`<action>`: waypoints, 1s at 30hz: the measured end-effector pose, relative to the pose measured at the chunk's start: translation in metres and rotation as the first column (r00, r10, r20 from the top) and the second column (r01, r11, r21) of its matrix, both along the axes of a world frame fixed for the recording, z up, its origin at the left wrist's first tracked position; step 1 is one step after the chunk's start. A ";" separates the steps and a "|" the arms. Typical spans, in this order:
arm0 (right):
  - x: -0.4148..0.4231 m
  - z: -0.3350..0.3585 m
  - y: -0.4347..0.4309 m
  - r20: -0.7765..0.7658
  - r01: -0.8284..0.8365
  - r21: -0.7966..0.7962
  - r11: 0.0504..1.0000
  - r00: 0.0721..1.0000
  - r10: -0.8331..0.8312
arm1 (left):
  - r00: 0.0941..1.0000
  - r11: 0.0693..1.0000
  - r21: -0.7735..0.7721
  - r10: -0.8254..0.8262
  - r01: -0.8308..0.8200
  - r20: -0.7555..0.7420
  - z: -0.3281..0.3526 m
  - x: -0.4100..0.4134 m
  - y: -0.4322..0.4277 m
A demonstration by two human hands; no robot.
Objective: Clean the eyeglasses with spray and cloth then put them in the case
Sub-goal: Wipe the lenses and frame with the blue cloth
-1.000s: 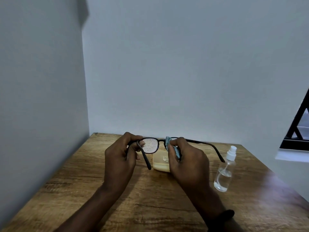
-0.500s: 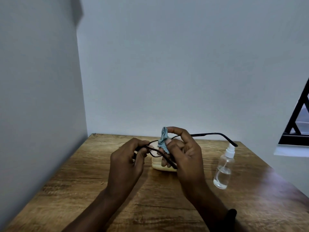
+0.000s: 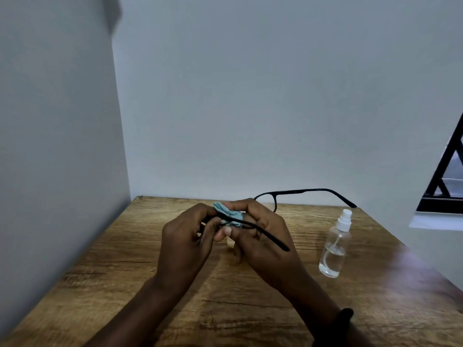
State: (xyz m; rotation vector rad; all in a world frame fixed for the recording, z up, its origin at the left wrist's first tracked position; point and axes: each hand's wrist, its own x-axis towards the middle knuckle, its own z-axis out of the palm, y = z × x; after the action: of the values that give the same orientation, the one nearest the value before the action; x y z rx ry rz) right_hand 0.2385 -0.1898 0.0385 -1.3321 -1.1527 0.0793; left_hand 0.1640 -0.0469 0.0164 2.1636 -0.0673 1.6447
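STEP: lens wiping | GRIP: left hand grips black thin-framed eyeglasses; right hand pinches crumpled light-blue cloth round one lens (lens hidden) | POSITION: eyeglasses between both grips | NEXT: probably shift cloth to other lens, light pressure

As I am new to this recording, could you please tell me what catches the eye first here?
Over the middle of the wooden table, the left hand and right hand hold black eyeglasses, a bunched blue cloth pinched against them. To their right a clear spray bottle with a white nozzle stands upright on the table.
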 end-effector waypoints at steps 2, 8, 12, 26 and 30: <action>0.002 -0.001 0.000 0.099 0.108 -0.010 0.994 0.989 -0.107 | 1.000 0.999 0.043 0.014 -0.014 -0.005 -0.002 0.000 0.000; 0.002 -0.006 0.001 0.271 0.254 0.116 0.960 0.922 -0.277 | 1.000 0.993 0.112 0.029 -0.030 0.003 -0.003 0.001 -0.002; -0.004 -0.005 0.003 0.327 0.328 0.251 0.911 0.857 -0.399 | 1.000 0.996 0.091 0.001 -0.002 0.007 0.000 0.000 -0.006; -0.021 0.017 -0.003 0.042 0.238 0.341 0.909 0.963 -0.268 | 1.000 1.000 -0.014 -0.026 0.026 -0.009 0.001 0.003 0.005; -0.016 0.023 -0.010 -0.078 0.187 0.370 0.910 0.982 -0.170 | 1.000 0.999 -0.038 -0.022 0.022 -0.007 0.000 0.003 0.011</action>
State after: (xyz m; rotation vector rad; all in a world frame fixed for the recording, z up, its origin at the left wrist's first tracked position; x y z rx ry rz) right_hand 0.2220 -0.2002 0.0615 -1.0793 -0.9458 -0.2357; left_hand 0.1671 -0.0363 0.0167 2.1331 -0.0575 1.6130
